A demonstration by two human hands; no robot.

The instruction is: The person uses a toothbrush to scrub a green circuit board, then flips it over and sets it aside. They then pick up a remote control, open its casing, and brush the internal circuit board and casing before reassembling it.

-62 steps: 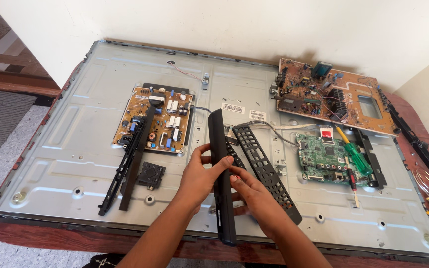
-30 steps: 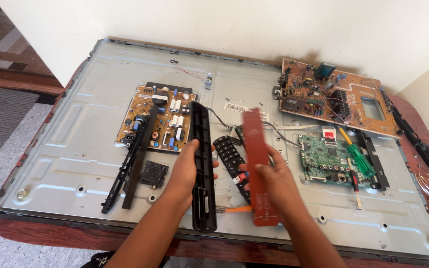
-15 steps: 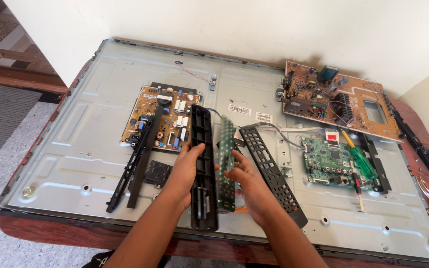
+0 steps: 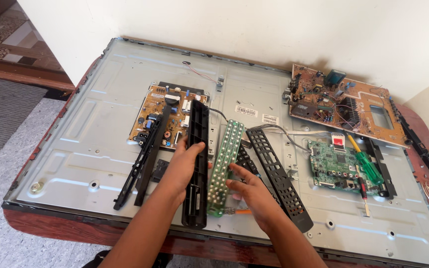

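Our left hand (image 4: pixel 187 166) wraps a long black plastic shell (image 4: pixel 197 161), thumb over its top edge and fingers curled beneath, so the shell lies across the palm and runs from twelve to six o'clock. Just at three o'clock of it sits the pale green circuit strip (image 4: pixel 226 166), narrow and rounded at both ends, dotted with rows of small round contacts. Our right hand (image 4: pixel 254 191) touches its right edge with the fingers (image 4: pixel 235 171) half spread and lightly bent; they press rather than clamp, and the strip's lower end rests on the metal back panel (image 4: pixel 95 129).

At three o'clock of the strip lies a black perforated keypad frame (image 4: pixel 276 176), flat and gridded with holes. The panel, a broad grey stamped sheet, also carries a brown power board (image 4: pixel 162 116), a green main board (image 4: pixel 336 166) and a green-handled screwdriver (image 4: pixel 366 166).
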